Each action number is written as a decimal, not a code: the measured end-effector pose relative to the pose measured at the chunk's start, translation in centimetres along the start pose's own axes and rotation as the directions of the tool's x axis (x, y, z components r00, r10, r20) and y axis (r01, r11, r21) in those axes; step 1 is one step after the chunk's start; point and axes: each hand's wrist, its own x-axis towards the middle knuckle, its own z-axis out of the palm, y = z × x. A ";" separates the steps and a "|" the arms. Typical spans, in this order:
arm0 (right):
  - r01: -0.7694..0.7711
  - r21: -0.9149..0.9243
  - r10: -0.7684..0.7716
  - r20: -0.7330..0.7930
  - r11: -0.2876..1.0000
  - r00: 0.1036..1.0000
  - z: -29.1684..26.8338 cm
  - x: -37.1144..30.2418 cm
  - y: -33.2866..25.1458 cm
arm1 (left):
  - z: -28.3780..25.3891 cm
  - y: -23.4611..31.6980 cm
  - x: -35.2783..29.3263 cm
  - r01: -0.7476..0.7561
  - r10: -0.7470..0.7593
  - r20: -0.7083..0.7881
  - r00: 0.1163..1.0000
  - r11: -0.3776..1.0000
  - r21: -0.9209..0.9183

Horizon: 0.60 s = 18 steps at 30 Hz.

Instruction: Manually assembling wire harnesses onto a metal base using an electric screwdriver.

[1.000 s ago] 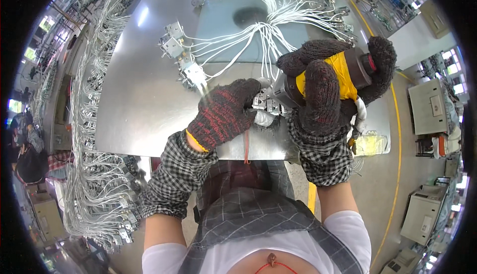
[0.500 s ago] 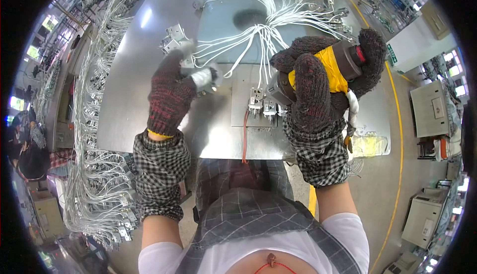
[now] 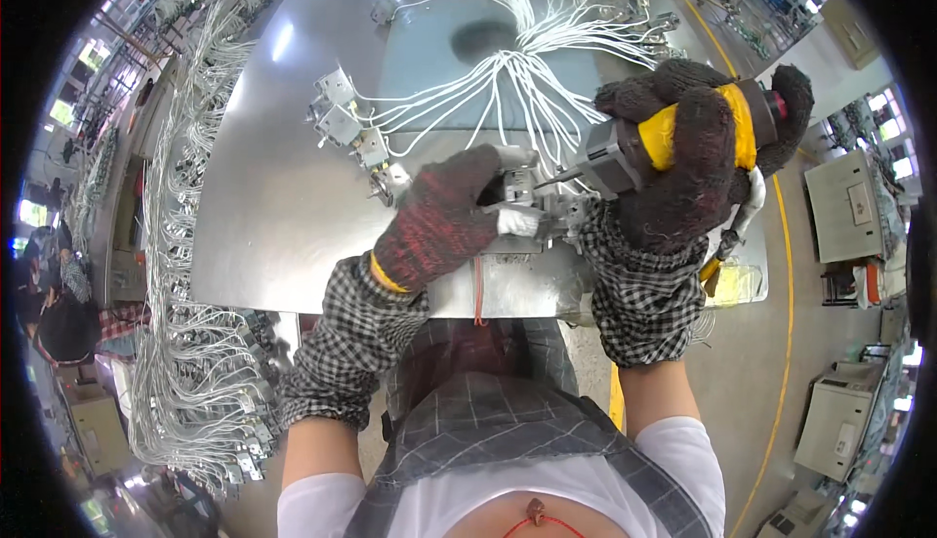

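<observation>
My left hand (image 3: 439,221), in a dark knitted glove with red flecks and white wrap on a fingertip, closes on a small metal socket unit (image 3: 519,185) near the table's front edge. My right hand (image 3: 698,172), gloved too, grips an electric screwdriver (image 3: 613,155) with a grey-brown body and yellow tape. Its thin bit points left at the unit; whether the tip touches it I cannot tell. More small metal units crowd around there, partly hidden by my hands. White wires (image 3: 532,69) fan out from a bundle beyond my hands.
Several wired metal units (image 3: 339,123) lie left of the bundle on the metal table (image 3: 264,196). A red cord (image 3: 479,294) hangs over its front edge. Rows of wired units (image 3: 195,362) hang at the left. Yellow tape (image 3: 734,284) marks the table's right corner.
My left hand has moved right, from the units at the left to the socket unit at the middle. The screwdriver has shifted right, its bit now showing beside the unit.
</observation>
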 end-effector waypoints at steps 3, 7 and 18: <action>-0.010 0.111 0.031 -0.188 0.994 0.982 1.0 -0.3 -0.3 | -0.6 -0.2 0.2 0.068 -0.085 -0.041 0.996 0.949 -0.308; -0.066 0.010 0.067 -0.079 0.998 0.995 1.9 -0.8 -0.7 | -1.2 -0.2 0.0 -0.095 0.097 -0.001 0.995 0.979 0.181; 0.063 -0.109 -0.035 0.237 0.992 0.971 0.8 -1.3 0.7 | -1.9 -1.1 -1.3 -0.228 0.317 -0.099 0.943 0.835 0.501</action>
